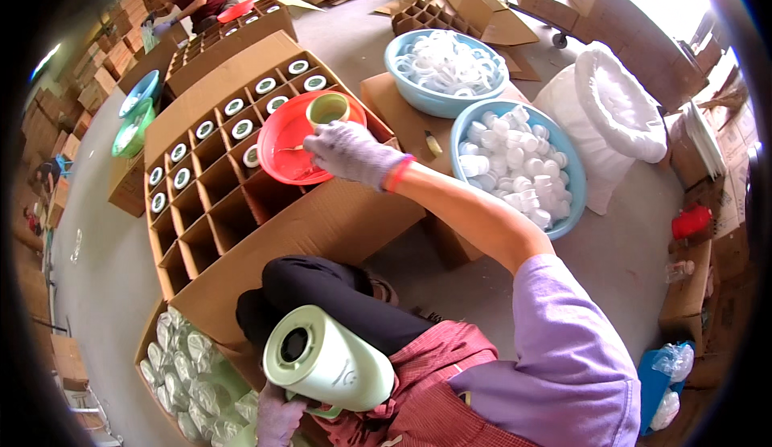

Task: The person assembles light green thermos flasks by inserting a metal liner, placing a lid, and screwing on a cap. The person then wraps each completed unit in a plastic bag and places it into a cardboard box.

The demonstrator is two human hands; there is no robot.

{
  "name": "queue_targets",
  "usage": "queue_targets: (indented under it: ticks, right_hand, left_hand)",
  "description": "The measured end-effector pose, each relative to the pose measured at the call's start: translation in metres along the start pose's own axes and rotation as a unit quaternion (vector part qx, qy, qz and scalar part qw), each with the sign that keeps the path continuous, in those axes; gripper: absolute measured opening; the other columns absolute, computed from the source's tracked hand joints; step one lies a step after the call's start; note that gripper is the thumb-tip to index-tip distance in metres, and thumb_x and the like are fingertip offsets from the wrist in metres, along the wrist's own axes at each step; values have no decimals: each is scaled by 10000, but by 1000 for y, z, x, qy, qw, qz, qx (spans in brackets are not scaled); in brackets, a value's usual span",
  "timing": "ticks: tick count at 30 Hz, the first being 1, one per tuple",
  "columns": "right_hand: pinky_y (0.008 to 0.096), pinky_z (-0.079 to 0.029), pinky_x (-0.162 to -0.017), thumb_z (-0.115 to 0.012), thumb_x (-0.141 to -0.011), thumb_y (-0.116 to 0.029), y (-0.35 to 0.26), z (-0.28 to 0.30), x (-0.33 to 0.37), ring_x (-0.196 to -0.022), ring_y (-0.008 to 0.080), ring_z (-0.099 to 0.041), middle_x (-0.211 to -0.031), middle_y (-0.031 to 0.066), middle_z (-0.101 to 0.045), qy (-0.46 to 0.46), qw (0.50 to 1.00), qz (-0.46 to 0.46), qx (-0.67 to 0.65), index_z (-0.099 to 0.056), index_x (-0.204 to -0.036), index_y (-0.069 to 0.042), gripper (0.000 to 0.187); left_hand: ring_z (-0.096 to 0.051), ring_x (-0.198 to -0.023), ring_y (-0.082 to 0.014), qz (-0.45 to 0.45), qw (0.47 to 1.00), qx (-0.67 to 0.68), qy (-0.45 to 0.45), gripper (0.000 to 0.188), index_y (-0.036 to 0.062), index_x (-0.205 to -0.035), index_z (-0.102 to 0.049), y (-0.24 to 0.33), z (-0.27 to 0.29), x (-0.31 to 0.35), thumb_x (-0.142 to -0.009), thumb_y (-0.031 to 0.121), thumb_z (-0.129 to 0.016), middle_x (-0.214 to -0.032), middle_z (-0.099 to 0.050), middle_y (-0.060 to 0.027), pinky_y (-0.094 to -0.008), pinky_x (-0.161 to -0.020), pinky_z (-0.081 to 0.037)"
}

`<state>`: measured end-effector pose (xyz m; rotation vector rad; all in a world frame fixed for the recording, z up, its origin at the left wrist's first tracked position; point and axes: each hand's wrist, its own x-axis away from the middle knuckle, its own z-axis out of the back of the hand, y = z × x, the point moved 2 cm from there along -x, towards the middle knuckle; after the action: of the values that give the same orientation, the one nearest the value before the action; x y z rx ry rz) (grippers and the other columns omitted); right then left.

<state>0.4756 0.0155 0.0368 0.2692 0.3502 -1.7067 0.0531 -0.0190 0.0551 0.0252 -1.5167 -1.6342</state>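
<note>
My left hand (281, 416), in a light glove, is closed at the handle of a pale green jug (354, 371). The jug lies tilted across my lap, its round end with a dark centre facing up and left. My gloved right hand (351, 154) reaches over a red bowl (277, 129) with its fingers drawn together; what they pinch is too small to make out. By the fingertips is a thin, light stick-like piece (288, 149). A yellow-green ring-shaped roll (329, 108) sits at the bowl's far side, beside my hand. The bowl rests on a divided carton (281, 246).
Several white-topped items (243, 129) stand in the carton's compartments. To the right are a blue basin (572, 210) of white caps, another basin (402, 89) of white rings and a white sack (563, 93). Wrapped items (189, 375) fill a box lower left. Another person (197, 1) works far left.
</note>
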Motion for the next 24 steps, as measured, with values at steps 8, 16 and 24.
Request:
queue_targets:
  ticks: [8, 16, 24]
  right_hand:
    - [465, -512, -861, -676, -825, -278, 147, 41, 204, -941, 389, -647, -996, 202, -660, -63, 963, -261, -19, -649, -1095, -71, 341]
    - [484, -497, -814, -708, -808, -162, 98, 52, 199, -911, 378, -603, -1013, 181, -611, 84, 965, -247, 36, -601, -1116, -57, 342]
    - [451, -474, -826, -655, -863, -222, -153, 94, 112, -915, 372, -569, -972, 190, -539, 104, 930, 3, -353, -525, -1331, -6, 532]
  left_hand:
    - [-643, -994, -214, -208, 964, -29, 163, 466, -44, -1234, -583, -129, 53, -24, -784, 44, -665, -1086, -676, -125, -339, -857, -523]
    - [-671, -961, -255, -112, 789, 592, 117, 391, -28, -1192, -604, -101, 20, -34, -980, 290, -520, -1093, -694, -123, -399, -871, -533]
    - [-538, -766, -136, -173, 889, 398, 147, 262, 32, -1183, -563, -41, -16, -30, -1001, 185, -453, -871, -564, -1, -311, -771, -508]
